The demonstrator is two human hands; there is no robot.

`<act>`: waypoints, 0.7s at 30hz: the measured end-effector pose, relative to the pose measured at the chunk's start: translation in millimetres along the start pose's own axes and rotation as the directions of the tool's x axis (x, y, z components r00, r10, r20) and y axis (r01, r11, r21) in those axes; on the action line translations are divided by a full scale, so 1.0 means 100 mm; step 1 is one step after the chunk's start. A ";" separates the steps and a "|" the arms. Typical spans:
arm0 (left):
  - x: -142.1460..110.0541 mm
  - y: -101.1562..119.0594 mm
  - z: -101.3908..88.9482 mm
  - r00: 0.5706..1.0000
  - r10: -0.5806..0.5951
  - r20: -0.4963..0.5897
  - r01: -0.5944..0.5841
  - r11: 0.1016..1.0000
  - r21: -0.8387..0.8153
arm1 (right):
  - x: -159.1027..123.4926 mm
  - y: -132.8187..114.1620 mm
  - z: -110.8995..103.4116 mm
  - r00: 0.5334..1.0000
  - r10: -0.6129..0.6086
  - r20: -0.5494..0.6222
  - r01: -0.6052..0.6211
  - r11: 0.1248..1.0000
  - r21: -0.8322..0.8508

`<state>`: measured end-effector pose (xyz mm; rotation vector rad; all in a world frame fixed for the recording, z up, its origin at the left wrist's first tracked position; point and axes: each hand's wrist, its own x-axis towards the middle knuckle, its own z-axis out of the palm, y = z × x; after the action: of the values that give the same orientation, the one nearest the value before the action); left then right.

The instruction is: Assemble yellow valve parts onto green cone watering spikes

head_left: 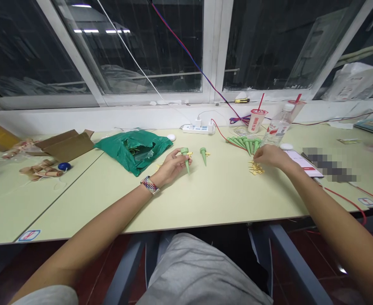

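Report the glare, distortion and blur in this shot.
Head view: ceiling-light reflections glare in the dark window glass; the wide lens bows the table's front edge and stretches the forearms; a pixelated block hides part of the tabletop; the left hand on the green spike and the right hand look fairly sharp.

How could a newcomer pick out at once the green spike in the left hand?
On the pale green desk below the window, find the green plastic bag; just right of it is the left hand. The spike sits in its fingers, unlike the second spike lying beside it.
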<state>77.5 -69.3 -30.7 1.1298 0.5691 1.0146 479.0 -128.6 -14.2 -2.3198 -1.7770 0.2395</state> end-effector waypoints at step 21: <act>0.01 -0.06 -0.06 1.000 0.009 0.018 -0.010 0.999 0.048 | -0.22 -1.79 0.43 0.641 -0.572 -0.512 0.766 0.429 0.479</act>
<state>75.4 -66.4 -38.1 1.1835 0.5769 1.0022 295.4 -101.5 -9.1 -0.9488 -1.8908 0.3190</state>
